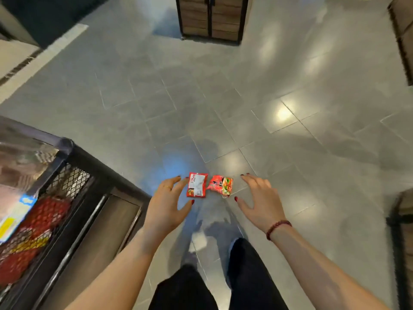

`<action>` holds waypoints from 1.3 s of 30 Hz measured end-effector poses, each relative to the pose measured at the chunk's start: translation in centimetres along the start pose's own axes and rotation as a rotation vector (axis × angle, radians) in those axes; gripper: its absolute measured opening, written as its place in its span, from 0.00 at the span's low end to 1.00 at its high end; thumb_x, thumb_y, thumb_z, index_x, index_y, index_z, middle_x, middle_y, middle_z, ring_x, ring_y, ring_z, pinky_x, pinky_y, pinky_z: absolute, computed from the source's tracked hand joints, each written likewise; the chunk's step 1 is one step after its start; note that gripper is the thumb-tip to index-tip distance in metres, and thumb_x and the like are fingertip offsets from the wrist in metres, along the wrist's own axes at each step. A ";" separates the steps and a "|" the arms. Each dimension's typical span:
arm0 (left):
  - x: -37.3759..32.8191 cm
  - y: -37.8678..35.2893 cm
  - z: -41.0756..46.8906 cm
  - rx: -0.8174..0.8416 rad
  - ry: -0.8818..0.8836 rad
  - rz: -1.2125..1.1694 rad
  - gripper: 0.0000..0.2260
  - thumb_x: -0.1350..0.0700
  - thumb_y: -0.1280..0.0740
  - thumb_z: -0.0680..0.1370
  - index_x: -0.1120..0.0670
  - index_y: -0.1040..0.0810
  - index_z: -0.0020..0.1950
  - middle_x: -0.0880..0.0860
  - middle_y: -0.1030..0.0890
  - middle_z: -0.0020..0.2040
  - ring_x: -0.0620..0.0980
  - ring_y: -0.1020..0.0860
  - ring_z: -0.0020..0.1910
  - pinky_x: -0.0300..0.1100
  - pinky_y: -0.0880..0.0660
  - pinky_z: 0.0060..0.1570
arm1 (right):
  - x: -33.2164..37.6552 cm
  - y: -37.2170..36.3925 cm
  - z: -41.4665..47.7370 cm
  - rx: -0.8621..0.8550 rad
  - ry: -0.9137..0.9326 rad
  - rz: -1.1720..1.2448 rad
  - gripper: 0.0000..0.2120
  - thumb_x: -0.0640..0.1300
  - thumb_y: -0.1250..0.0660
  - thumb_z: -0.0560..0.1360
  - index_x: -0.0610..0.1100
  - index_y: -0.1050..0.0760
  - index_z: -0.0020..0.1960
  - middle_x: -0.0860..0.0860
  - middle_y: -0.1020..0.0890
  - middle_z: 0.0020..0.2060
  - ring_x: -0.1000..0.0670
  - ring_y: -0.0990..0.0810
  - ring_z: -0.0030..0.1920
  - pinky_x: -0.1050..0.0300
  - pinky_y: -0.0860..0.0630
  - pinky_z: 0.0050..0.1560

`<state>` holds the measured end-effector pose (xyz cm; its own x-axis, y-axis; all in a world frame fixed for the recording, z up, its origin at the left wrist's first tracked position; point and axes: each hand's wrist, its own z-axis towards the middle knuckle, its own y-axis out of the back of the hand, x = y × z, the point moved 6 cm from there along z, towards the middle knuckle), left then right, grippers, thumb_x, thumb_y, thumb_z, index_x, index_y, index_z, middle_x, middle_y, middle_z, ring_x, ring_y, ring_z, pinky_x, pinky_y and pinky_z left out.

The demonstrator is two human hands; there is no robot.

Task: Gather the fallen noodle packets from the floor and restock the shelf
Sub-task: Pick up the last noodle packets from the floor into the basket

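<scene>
Two red noodle packets lie side by side on the grey tiled floor in front of my feet. The left packet (196, 185) shows a white panel; the right packet (220, 184) is crumpled, with a printed picture facing up. My left hand (166, 205) hovers spread beside the left packet, its fingers straight and holding nothing. My right hand (260, 202) is spread open just to the right of the right packet, also holding nothing. Neither hand visibly touches a packet.
A black mesh-sided shelf (73, 177) with red packets inside stands at the left. A wooden cabinet (211, 17) stands at the far end of the floor. Dark fixtures line the right edge (402, 231). My legs in dark trousers (245, 276) stand below the packets.
</scene>
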<state>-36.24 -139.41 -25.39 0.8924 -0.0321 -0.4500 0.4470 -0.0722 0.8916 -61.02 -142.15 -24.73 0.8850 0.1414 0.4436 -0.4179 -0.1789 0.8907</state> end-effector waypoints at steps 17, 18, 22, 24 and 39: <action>12.7 -8.3 15.6 0.078 0.497 -0.100 0.31 0.44 0.31 0.73 0.53 0.31 0.74 0.58 0.29 0.70 0.57 0.32 0.70 0.49 0.35 0.70 | -6.7 -11.6 27.5 0.457 0.219 -0.121 0.28 0.47 0.31 0.73 0.45 0.33 0.72 0.45 0.28 0.68 0.43 0.32 0.67 0.49 0.33 0.68; 13.8 -9.7 16.2 0.089 0.532 -0.124 0.33 0.42 0.33 0.72 0.53 0.32 0.74 0.57 0.29 0.71 0.57 0.33 0.71 0.51 0.34 0.70 | -7.4 -13.0 28.8 0.480 0.228 -0.125 0.28 0.46 0.31 0.73 0.45 0.33 0.71 0.45 0.28 0.67 0.43 0.31 0.67 0.49 0.33 0.68; 17.4 -16.8 18.3 0.081 0.675 -0.223 0.36 0.42 0.30 0.71 0.44 0.39 0.77 0.54 0.38 0.76 0.55 0.39 0.75 0.54 0.36 0.72 | -11.4 -20.6 33.5 0.596 0.242 -0.128 0.29 0.47 0.30 0.73 0.48 0.35 0.73 0.46 0.30 0.68 0.44 0.33 0.68 0.48 0.33 0.68; 18.8 -21.5 19.5 0.080 0.735 -0.237 0.38 0.48 0.26 0.73 0.41 0.43 0.78 0.52 0.44 0.79 0.53 0.44 0.77 0.51 0.41 0.74 | -13.7 -25.2 35.3 0.648 0.225 -0.104 0.31 0.47 0.30 0.73 0.51 0.37 0.73 0.46 0.32 0.68 0.45 0.34 0.69 0.47 0.32 0.68; 33.8 -55.9 23.8 0.170 0.850 -0.258 0.45 0.43 0.24 0.68 0.41 0.46 0.79 0.59 0.51 0.80 0.60 0.50 0.78 0.56 0.43 0.74 | -31.0 -56.3 38.0 0.895 0.274 -0.217 0.49 0.54 0.22 0.62 0.63 0.46 0.75 0.38 0.49 0.76 0.35 0.48 0.75 0.35 0.43 0.72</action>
<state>-32.51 -160.23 -91.60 0.5401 0.7478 -0.3861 0.6846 -0.1235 0.7184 -57.05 -173.46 -92.43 0.7983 0.4616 0.3869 0.1613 -0.7828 0.6010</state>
